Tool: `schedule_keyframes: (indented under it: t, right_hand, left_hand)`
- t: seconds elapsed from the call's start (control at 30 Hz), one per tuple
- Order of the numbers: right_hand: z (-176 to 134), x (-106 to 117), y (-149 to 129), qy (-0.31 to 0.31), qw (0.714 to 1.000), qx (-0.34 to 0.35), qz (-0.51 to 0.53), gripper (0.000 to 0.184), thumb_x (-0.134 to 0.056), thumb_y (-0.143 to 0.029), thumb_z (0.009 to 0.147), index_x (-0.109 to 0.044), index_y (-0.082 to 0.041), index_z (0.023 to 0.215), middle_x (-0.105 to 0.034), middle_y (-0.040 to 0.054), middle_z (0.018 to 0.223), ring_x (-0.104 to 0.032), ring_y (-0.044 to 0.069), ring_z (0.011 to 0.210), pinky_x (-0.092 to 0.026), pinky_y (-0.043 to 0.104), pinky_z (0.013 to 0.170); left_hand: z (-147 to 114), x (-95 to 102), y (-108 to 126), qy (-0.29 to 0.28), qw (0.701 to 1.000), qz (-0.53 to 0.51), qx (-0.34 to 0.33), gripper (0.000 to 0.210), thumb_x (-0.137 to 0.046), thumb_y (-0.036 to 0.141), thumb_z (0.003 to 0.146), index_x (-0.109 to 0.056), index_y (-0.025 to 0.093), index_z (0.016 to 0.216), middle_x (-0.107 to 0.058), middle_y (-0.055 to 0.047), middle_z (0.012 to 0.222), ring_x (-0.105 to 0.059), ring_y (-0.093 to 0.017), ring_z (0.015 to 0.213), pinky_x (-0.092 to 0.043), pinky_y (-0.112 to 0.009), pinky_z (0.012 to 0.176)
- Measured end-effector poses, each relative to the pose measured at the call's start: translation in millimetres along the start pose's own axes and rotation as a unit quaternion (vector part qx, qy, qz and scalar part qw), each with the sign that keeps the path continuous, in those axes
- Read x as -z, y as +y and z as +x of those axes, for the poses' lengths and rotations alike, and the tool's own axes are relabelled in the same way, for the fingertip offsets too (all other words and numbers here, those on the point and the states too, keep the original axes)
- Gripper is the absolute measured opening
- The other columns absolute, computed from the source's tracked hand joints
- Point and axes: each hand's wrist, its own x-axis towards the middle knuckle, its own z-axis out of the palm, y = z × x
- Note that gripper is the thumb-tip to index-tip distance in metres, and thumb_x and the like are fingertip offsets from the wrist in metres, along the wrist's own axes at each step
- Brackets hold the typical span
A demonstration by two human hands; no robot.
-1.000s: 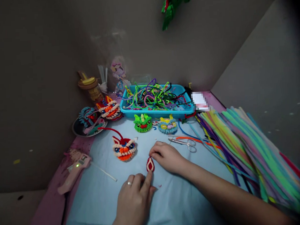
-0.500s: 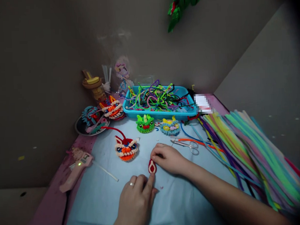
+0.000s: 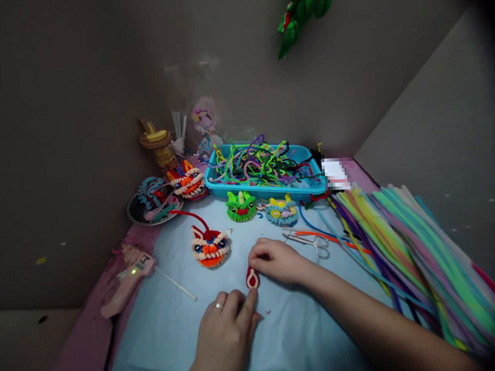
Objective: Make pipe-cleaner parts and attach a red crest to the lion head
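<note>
the blue tray (image 3: 272,193) is holding tangled fuzzy stems (image 3: 263,164); the metal bowl (image 3: 136,214) is containing a blue ribbed piece (image 3: 151,191). the red-and-cream teardrop (image 3: 253,280) is lying on the blue cloth (image 3: 168,342) between your hands, its long axis running away from you, narrow end pointing farther off. your right hand (image 3: 275,261) is pinching that end; your left hand (image 3: 227,334), half-open, is only touching the rounded end.

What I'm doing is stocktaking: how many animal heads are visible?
4 clear: green head and blue head before the tray, red head beyond the left hand, orange head by the bowl. The blue piece inside may be another, partly hidden.
</note>
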Motion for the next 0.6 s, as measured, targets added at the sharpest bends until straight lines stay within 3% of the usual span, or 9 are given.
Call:
schedule_keyframes:
  t: [0.37,0.53,0.6]
  right_hand:
    - [-1,5,2,-0.015,1.0,0.021,0.005,0.013,-0.057,-0.013,0.074,-0.068,-0.018,0.07,-0.061,0.0006,0.075,-0.056,0.012,0.07,-0.04,0.021,0.064]
    - [-2,4,6,-0.002,0.999,0.035,0.017,0.014,-0.054,-0.011,0.074,-0.065,-0.017,0.068,-0.059,-0.0001,0.074,-0.054,0.012,0.067,-0.039,0.021,0.062]
    - [-2,3,6,0.01,0.999,0.031,0.026,0.015,-0.053,-0.01,0.074,-0.064,-0.017,0.068,-0.058,0.0,0.073,-0.053,0.012,0.067,-0.039,0.022,0.062]
  left_hand:
    - [0,3.0,-1,0.01,1.0,-0.011,-0.012,0.035,-0.058,0.023,0.082,-0.057,0.02,0.117,-0.061,-0.005,0.081,-0.055,-0.018,0.068,-0.046,-0.029,0.056]
    - [-9,4.7,-2,0.102,0.991,-0.064,-0.053,0.032,-0.059,0.015,0.081,-0.057,0.018,0.113,-0.061,-0.004,0.076,-0.052,-0.015,0.065,-0.043,-0.026,0.055]
    - [-12,9.1,-5,0.151,0.98,-0.126,-0.035,0.027,-0.058,0.012,0.081,-0.058,0.018,0.107,-0.06,-0.003,0.076,-0.052,-0.014,0.066,-0.043,-0.025,0.058]
